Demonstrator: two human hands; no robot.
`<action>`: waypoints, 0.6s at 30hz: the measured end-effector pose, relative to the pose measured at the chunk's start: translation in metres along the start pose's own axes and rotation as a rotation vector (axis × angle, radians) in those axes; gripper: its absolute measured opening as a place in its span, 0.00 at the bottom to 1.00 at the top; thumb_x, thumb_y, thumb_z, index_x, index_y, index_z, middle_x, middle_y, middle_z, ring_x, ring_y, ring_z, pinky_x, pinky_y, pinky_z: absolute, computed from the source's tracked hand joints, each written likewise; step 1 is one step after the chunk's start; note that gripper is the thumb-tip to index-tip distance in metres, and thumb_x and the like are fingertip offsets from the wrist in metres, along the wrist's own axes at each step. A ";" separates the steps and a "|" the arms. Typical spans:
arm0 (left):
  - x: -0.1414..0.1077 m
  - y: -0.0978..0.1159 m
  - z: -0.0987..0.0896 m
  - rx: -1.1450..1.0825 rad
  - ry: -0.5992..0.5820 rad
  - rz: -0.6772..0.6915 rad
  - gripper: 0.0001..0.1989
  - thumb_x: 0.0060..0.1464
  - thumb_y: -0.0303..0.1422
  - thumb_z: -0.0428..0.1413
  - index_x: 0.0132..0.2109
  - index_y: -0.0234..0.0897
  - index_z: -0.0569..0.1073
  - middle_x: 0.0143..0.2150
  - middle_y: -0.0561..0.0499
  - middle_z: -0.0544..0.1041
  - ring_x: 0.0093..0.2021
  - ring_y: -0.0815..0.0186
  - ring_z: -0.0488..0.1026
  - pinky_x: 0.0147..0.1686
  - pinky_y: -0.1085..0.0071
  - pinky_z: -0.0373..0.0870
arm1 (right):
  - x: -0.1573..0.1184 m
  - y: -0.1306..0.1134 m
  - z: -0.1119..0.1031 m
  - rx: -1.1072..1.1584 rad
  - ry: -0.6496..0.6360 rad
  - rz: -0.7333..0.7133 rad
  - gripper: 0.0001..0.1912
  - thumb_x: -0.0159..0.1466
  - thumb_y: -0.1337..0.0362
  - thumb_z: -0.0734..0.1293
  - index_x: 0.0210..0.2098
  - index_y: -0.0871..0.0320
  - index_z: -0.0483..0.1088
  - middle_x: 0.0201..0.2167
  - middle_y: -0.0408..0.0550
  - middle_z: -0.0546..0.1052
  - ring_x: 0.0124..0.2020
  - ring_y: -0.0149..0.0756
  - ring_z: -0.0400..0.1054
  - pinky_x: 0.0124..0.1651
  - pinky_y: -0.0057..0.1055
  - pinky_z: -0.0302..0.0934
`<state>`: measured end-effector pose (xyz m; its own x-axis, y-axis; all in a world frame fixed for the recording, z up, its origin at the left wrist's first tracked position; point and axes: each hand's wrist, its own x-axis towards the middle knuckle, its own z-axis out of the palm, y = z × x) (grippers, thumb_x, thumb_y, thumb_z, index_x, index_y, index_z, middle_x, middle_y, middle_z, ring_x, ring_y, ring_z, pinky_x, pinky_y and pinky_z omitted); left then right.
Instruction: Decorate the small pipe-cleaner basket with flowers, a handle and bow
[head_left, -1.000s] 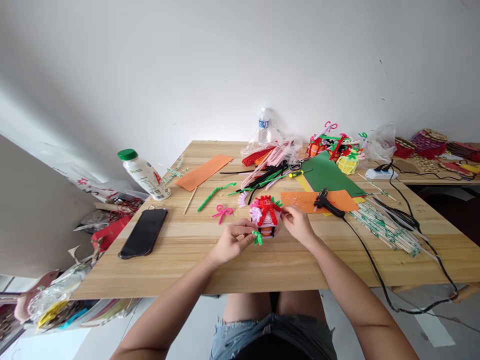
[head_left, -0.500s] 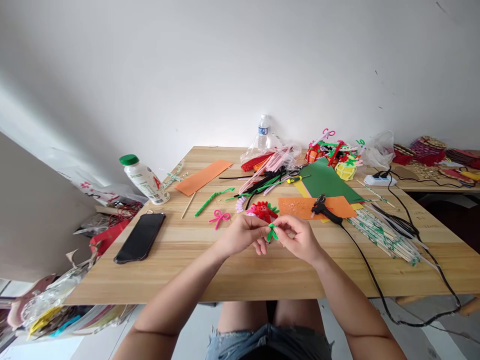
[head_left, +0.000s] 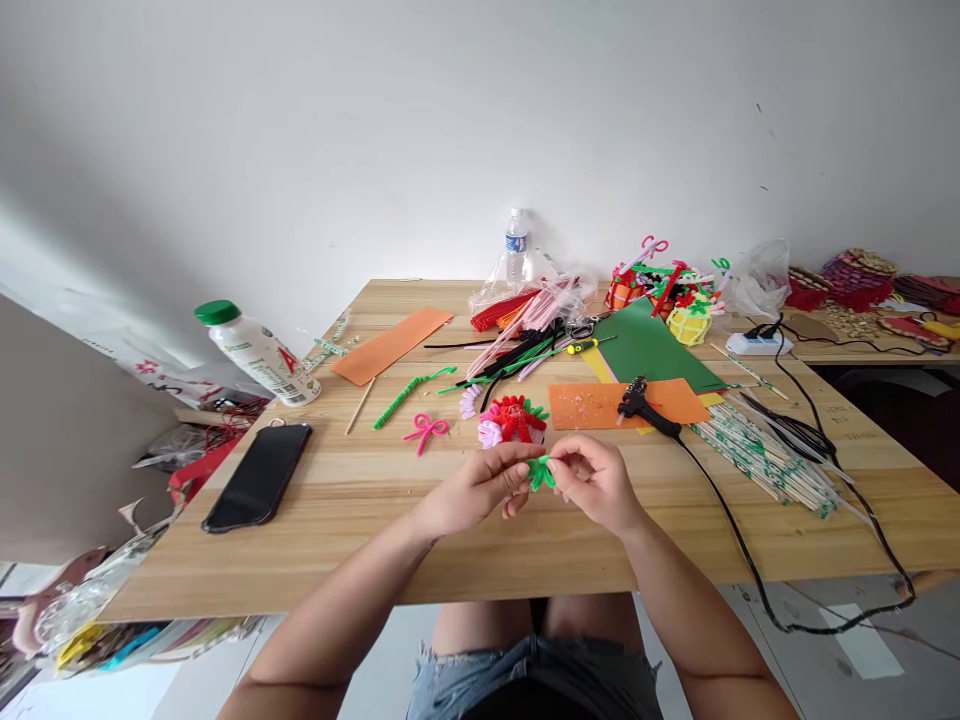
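Between my two hands is a small green pipe-cleaner piece (head_left: 540, 473) with several looped points, like a leaf or star. My left hand (head_left: 484, 486) pinches its left side, and the fingers of my right hand (head_left: 597, 482) pinch its right upper edge. Just beyond my hands on the table lies a red, pink and green pipe-cleaner piece (head_left: 514, 420). Left of that are a pink pipe-cleaner bow (head_left: 427, 433) and a green coiled pipe cleaner (head_left: 401, 400). A small lilac coil (head_left: 469, 401) rests behind the bow.
On the right, a black glue gun (head_left: 643, 408) lies on orange paper (head_left: 585, 405), its cord looping over the table's front edge. Wrapped sticks (head_left: 765, 455) lie beyond it. At left are a phone (head_left: 259, 478) and a white bottle (head_left: 262, 358). Loose pipe cleaners (head_left: 525, 335) are piled behind.
The camera view has shifted slightly, so the table things sit further left. The green piece has turned a little between my fingers, its loops now pointing lower. Both hands keep hold of it.
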<state>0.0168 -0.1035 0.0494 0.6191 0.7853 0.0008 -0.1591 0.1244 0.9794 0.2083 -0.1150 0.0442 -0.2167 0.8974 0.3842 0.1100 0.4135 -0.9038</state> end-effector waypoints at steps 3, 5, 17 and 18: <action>0.001 -0.003 0.000 -0.189 0.078 -0.020 0.23 0.47 0.43 0.66 0.44 0.31 0.71 0.25 0.53 0.75 0.22 0.69 0.73 0.21 0.75 0.68 | -0.002 0.000 0.003 0.002 0.059 -0.061 0.06 0.63 0.62 0.66 0.31 0.57 0.68 0.26 0.43 0.71 0.20 0.26 0.67 0.20 0.22 0.63; 0.004 -0.006 0.001 -0.254 0.147 -0.005 0.20 0.46 0.42 0.67 0.37 0.30 0.72 0.24 0.51 0.76 0.22 0.67 0.75 0.21 0.74 0.70 | -0.004 0.001 0.004 0.002 0.077 -0.081 0.06 0.64 0.61 0.66 0.32 0.57 0.67 0.27 0.43 0.70 0.20 0.26 0.68 0.20 0.22 0.64; 0.000 -0.004 0.009 -0.083 0.204 0.222 0.17 0.48 0.42 0.65 0.30 0.29 0.76 0.29 0.50 0.74 0.21 0.69 0.75 0.17 0.75 0.74 | -0.003 -0.004 0.006 -0.350 0.085 -0.541 0.07 0.61 0.72 0.66 0.35 0.53 0.68 0.29 0.47 0.77 0.30 0.34 0.73 0.31 0.30 0.71; 0.001 -0.007 0.010 -0.099 0.222 0.217 0.17 0.47 0.41 0.66 0.30 0.29 0.76 0.28 0.51 0.74 0.21 0.69 0.75 0.18 0.74 0.75 | -0.004 -0.003 0.008 -0.442 0.121 -0.597 0.08 0.61 0.72 0.66 0.35 0.52 0.68 0.30 0.47 0.77 0.30 0.34 0.73 0.32 0.30 0.71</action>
<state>0.0262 -0.1099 0.0445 0.3812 0.9118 0.1527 -0.3498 -0.0106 0.9368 0.2014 -0.1212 0.0434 -0.2561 0.5012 0.8266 0.3922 0.8354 -0.3851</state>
